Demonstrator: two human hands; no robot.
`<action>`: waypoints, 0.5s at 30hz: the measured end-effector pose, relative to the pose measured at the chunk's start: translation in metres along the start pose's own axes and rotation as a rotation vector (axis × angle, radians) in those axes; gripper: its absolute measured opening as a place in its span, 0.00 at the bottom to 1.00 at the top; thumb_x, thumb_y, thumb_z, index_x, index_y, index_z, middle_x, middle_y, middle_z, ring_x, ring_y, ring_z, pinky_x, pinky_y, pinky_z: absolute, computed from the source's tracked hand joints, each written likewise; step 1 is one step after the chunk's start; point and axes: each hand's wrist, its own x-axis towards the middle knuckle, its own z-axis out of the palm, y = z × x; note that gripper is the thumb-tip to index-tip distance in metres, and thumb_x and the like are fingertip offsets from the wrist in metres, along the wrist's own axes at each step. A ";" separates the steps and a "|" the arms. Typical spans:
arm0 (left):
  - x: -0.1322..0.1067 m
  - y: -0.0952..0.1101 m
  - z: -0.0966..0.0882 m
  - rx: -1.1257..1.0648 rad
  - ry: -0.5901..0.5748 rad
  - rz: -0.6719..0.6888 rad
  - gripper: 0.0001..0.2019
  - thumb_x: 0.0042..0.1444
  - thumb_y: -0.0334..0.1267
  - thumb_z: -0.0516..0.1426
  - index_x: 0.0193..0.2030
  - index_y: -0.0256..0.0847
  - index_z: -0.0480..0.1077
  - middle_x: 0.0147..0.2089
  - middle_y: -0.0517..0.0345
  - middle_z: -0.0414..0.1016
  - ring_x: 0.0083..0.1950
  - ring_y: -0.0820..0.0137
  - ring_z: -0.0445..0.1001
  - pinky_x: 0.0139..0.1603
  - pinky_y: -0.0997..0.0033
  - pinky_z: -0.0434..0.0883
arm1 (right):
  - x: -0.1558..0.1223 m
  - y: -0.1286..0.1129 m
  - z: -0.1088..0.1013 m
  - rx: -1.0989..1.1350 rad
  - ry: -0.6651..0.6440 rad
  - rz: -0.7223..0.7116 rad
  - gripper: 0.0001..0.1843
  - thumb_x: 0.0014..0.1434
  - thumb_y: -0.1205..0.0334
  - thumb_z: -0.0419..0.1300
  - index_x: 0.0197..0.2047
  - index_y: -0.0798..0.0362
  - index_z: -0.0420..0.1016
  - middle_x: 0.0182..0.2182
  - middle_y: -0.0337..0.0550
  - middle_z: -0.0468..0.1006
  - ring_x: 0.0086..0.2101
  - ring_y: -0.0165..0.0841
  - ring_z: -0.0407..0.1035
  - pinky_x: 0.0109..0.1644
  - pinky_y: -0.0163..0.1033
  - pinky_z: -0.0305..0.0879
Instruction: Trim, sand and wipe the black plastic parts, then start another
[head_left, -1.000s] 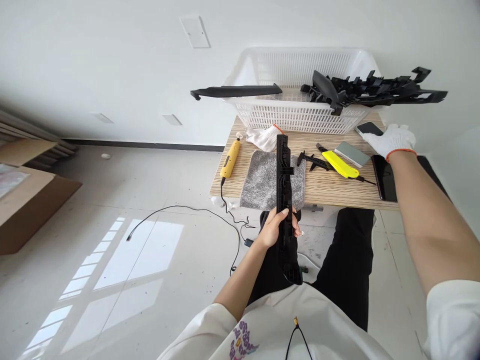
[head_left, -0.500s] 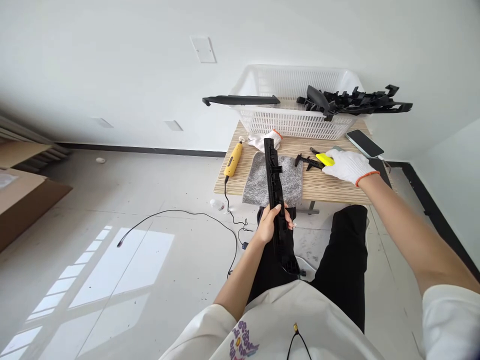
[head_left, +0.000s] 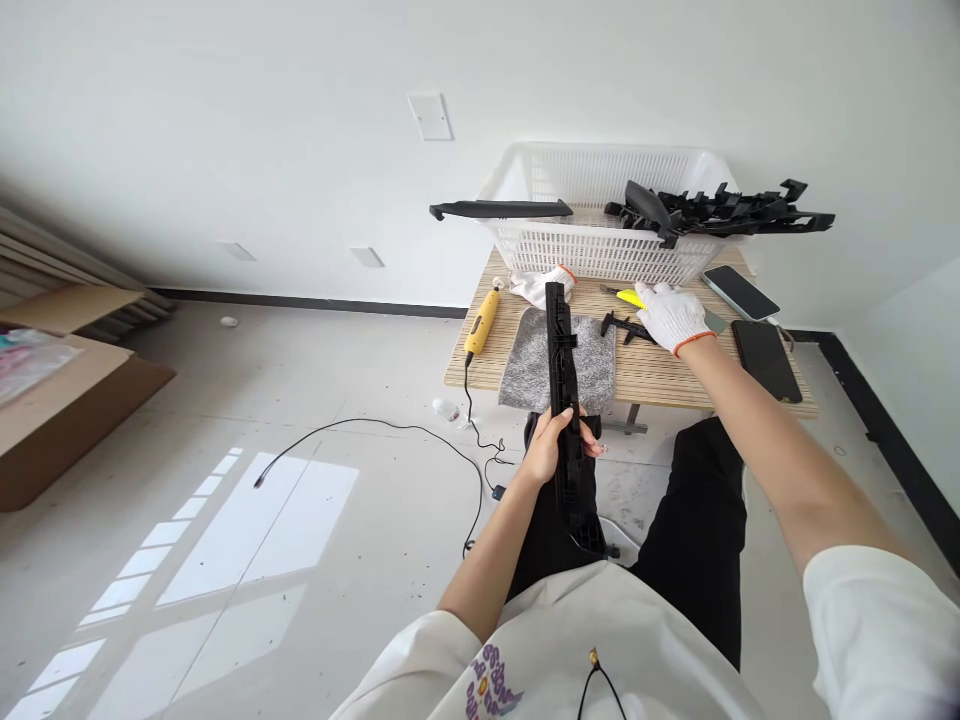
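Note:
Bare, my left hand (head_left: 546, 447) is wrapped round the lower part of a long black plastic trim piece (head_left: 564, 375), which stands nearly upright over my lap. In a white glove with an orange cuff, my right hand (head_left: 670, 314) has its fingers closed on a yellow utility knife (head_left: 631, 298) just above the table's right half. The knife's dark tip points left; most of its handle is hidden by the glove. A black caliper (head_left: 624, 327) lies just below the knife. Behind the trim piece is a grey cloth (head_left: 525, 350).
A white plastic basket (head_left: 600, 245) with black trim parts (head_left: 720, 212) stands at the table's back. A yellow rotary tool (head_left: 482, 320) with a cord lies left, beside a loose white glove (head_left: 536, 287). Two phones (head_left: 741, 292) lie right. A cardboard box (head_left: 82, 420) sits on the floor.
My right hand has moved left with the utility knife, uncovering more of the dark phone. The view has shifted slightly left. My left hand keeps its hold on the trim piece.

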 end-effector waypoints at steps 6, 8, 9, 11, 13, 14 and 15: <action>-0.001 0.001 0.000 -0.013 -0.013 -0.047 0.27 0.56 0.61 0.65 0.44 0.37 0.66 0.26 0.51 0.82 0.30 0.57 0.85 0.29 0.67 0.81 | -0.007 0.008 -0.004 0.025 0.011 0.005 0.34 0.73 0.53 0.46 0.77 0.57 0.58 0.63 0.64 0.71 0.56 0.52 0.67 0.51 0.48 0.64; -0.002 0.001 -0.001 -0.012 -0.016 -0.058 0.28 0.55 0.61 0.65 0.44 0.37 0.66 0.26 0.51 0.82 0.29 0.56 0.85 0.28 0.67 0.81 | -0.015 0.014 -0.013 0.040 0.050 0.048 0.32 0.74 0.52 0.44 0.75 0.55 0.63 0.63 0.61 0.72 0.55 0.51 0.69 0.51 0.48 0.64; -0.002 0.001 -0.001 -0.011 -0.016 -0.062 0.28 0.55 0.61 0.65 0.44 0.37 0.66 0.27 0.50 0.82 0.29 0.56 0.85 0.28 0.67 0.81 | -0.020 0.018 -0.019 0.049 0.060 0.078 0.30 0.74 0.52 0.44 0.72 0.53 0.67 0.63 0.59 0.73 0.54 0.50 0.70 0.51 0.48 0.64; -0.002 0.001 -0.001 -0.006 -0.020 -0.067 0.28 0.55 0.61 0.65 0.45 0.38 0.66 0.27 0.51 0.83 0.29 0.56 0.85 0.28 0.67 0.81 | -0.032 0.026 -0.032 0.060 0.013 0.130 0.28 0.73 0.52 0.44 0.66 0.49 0.75 0.60 0.56 0.76 0.53 0.49 0.72 0.50 0.48 0.64; -0.002 0.002 0.000 -0.001 -0.023 -0.069 0.28 0.54 0.62 0.65 0.44 0.38 0.66 0.27 0.51 0.83 0.29 0.57 0.85 0.28 0.67 0.82 | -0.043 0.033 -0.043 0.055 -0.141 0.148 0.26 0.72 0.51 0.46 0.60 0.47 0.80 0.57 0.54 0.79 0.51 0.49 0.73 0.49 0.48 0.65; -0.002 0.002 0.000 0.001 -0.025 -0.071 0.28 0.54 0.62 0.66 0.44 0.38 0.66 0.27 0.51 0.83 0.29 0.57 0.85 0.28 0.67 0.82 | -0.049 0.036 -0.047 0.047 -0.224 0.148 0.24 0.71 0.50 0.48 0.57 0.46 0.82 0.56 0.53 0.80 0.51 0.49 0.74 0.48 0.49 0.66; -0.001 0.002 0.000 0.002 -0.027 -0.071 0.29 0.54 0.62 0.66 0.44 0.38 0.66 0.27 0.51 0.83 0.28 0.57 0.85 0.28 0.67 0.81 | -0.053 0.039 -0.050 0.039 -0.298 0.147 0.23 0.70 0.50 0.51 0.54 0.46 0.84 0.54 0.53 0.81 0.50 0.49 0.74 0.47 0.49 0.66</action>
